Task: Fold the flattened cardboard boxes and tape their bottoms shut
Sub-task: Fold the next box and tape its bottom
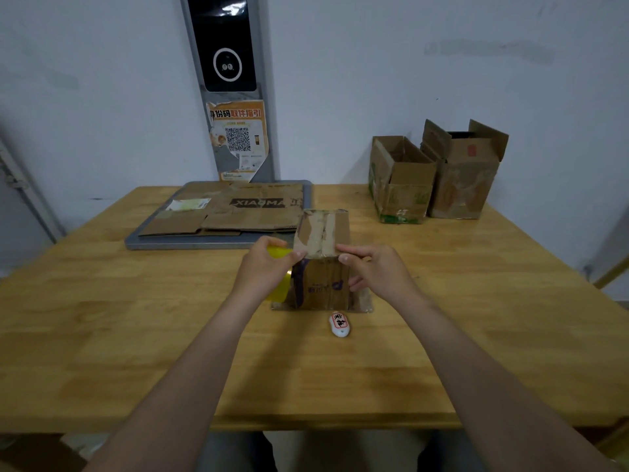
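Note:
A small cardboard box [323, 233] stands bottom-up at the table's middle, with clear tape running along its closed flaps. My left hand [263, 267] grips a yellow tape roll [279, 291] at the box's left near corner, thumb on the top edge. My right hand [374, 267] holds the box's right near corner, thumb on top and fingers curled round the side. Several flattened cardboard boxes [235, 211] lie stacked on a grey tray [190, 245] at the back left.
Two folded open-topped boxes [401, 185] [464, 180] stand at the back right by the wall. A small white tag with red characters [339, 324] lies just in front of the box. A grey kiosk post [231, 86] rises behind the wooden table [136, 335].

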Demonstrator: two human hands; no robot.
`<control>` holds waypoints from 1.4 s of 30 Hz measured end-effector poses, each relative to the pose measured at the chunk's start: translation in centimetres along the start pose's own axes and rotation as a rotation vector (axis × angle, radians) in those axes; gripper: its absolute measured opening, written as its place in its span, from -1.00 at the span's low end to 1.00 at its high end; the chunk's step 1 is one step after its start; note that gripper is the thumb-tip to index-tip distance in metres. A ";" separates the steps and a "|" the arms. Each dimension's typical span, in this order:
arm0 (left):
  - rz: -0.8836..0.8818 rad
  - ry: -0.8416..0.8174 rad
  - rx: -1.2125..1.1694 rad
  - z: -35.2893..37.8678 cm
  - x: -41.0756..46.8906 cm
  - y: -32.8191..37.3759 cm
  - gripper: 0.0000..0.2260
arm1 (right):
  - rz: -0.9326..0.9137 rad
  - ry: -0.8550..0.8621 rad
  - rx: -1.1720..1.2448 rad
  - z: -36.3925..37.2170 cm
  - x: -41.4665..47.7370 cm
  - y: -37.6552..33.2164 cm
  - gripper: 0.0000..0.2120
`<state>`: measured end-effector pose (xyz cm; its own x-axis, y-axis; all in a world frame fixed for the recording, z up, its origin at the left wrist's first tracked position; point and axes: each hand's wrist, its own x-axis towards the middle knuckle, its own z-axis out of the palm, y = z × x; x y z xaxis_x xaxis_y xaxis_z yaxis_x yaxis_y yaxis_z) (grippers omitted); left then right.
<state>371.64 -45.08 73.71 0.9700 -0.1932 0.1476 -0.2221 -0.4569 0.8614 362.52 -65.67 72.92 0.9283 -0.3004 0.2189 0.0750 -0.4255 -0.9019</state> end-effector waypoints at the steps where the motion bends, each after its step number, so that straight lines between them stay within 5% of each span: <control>1: -0.006 -0.009 -0.006 -0.2 -0.1 0.1 -0.69 | -0.013 -0.004 -0.025 0.0 -0.1 -0.1 -0.75; 8: 0.014 0.019 -0.186 -4.1 -1.5 1.9 -0.89 | -0.075 0.099 -0.288 -2.1 -0.6 -3.0 -0.71; 11: 0.086 -0.048 -0.178 -5.5 -3.2 3.8 -0.72 | -0.189 0.174 -0.330 -1.9 -1.5 -5.4 -0.86; 17: 0.222 -0.124 -0.176 -5.1 -5.8 6.2 -0.84 | -0.184 -0.212 0.101 1.1 -4.5 -8.5 -0.91; 22: 0.257 -0.124 -0.340 -3.5 -7.5 7.9 -0.78 | -0.173 -0.103 0.475 3.0 -5.6 -8.2 -0.84; 28: 0.338 0.029 -0.485 -2.0 -8.7 9.5 -0.81 | -0.316 -0.003 0.188 1.5 -7.1 -8.0 -0.70; 34: 0.472 0.124 -0.473 -0.3 -10.1 9.0 -0.75 | -0.137 -0.008 -0.024 0.1 -7.2 -9.6 -0.74; 42: 0.265 -0.022 -0.563 0.0 -9.0 8.1 -0.72 | -0.263 -0.096 0.147 -1.4 -8.5 -8.4 -0.92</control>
<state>361.14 -47.06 79.31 0.8854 -0.2580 0.3866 -0.3630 0.1358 0.9219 353.44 -60.73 79.18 0.8998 -0.1118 0.4217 0.3622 -0.3476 -0.8649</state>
